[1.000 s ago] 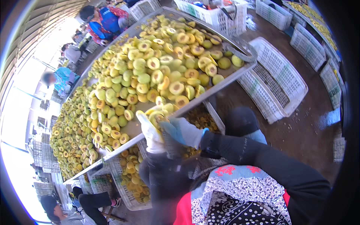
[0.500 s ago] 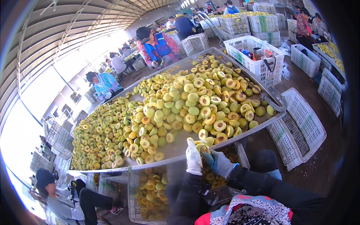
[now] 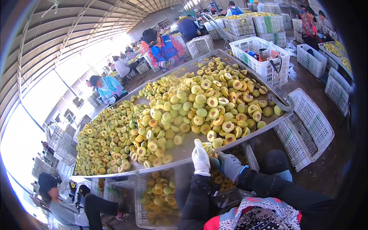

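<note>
My left hand (image 3: 200, 159), in a white glove, grips a halved yellow-green peach (image 3: 209, 150) just off the near rim of a metal table (image 3: 183, 150). Close against it, my right hand (image 3: 231, 167) wears a grey-blue glove; its fingers are curled by the fruit, and what they hold is hidden. On the table lies a large heap of halved peaches (image 3: 184, 103), many with brown pits showing. Below my hands, a crate of fruit pieces (image 3: 221, 182) is partly covered by my arms.
Under the table's near edge stands a crate of peach halves (image 3: 158, 199). Empty white crates (image 3: 306, 126) lie at the right, and a crate with containers (image 3: 264, 63) stands beyond the table. Co-workers sit at the far side (image 3: 163, 48), the left (image 3: 109, 90) and the lower left (image 3: 65, 207).
The view has shifted slightly, so table and fruit sit a little further right and lower. Both hands stay together at the peach half; my right hand's fingers have shifted slightly.
</note>
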A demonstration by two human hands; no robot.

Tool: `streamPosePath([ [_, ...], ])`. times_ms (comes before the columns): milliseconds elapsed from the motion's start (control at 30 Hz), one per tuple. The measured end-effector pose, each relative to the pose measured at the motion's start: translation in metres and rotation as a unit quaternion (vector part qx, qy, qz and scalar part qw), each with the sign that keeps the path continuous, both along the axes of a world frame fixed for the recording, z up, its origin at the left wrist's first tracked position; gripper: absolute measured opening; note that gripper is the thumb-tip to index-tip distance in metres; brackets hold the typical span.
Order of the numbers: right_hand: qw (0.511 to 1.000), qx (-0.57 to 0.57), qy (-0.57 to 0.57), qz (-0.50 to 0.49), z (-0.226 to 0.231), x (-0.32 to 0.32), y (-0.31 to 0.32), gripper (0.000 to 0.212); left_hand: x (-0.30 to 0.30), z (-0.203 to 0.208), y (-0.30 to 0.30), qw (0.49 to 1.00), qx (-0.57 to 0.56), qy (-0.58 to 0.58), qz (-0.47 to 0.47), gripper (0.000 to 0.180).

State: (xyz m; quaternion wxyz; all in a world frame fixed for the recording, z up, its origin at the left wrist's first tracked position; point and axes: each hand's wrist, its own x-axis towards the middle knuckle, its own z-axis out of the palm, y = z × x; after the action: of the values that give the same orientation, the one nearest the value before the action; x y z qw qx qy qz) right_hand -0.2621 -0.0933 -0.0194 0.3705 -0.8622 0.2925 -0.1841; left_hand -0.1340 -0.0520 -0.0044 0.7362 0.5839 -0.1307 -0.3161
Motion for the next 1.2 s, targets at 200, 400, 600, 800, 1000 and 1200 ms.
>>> streamPosePath([
  [200, 0.965, 0.186, -0.182, 0.043, -0.043, 0.013, -0.004, 0.04, -0.002, -0.001, 0.001, 0.999, -0.011, 0.005, -0.038, 0.062],
  [400, 0.938, 0.293, -0.168, 0.072, -0.057, 0.018, 0.004, 0.04, 0.008, -0.017, 0.006, 0.988, 0.08, -0.112, -0.073, 0.058],
  [600, 0.854, 0.442, -0.263, 0.077, -0.053, 0.028, -0.002, 0.044, -0.018, 0.006, -0.003, 0.967, -0.121, -0.225, -0.016, 0.035],
  [800, 0.69, 0.694, -0.058, 0.196, 0.019, -0.005, -0.004, 0.061, -0.011, 0.015, 0.006, 0.994, -0.049, -0.082, -0.053, 0.03],
  [1000, 0.748, 0.615, 0.027, 0.248, 0.036, -0.028, -0.007, 0.061, -0.002, 0.02, 0.022, 0.953, -0.029, -0.122, -0.277, 0.05],
  [1200, 0.609, 0.721, -0.075, 0.323, 0.015, -0.021, 0.011, 0.058, 0.024, -0.005, 0.013, 0.938, -0.259, 0.205, -0.1, 0.039],
])
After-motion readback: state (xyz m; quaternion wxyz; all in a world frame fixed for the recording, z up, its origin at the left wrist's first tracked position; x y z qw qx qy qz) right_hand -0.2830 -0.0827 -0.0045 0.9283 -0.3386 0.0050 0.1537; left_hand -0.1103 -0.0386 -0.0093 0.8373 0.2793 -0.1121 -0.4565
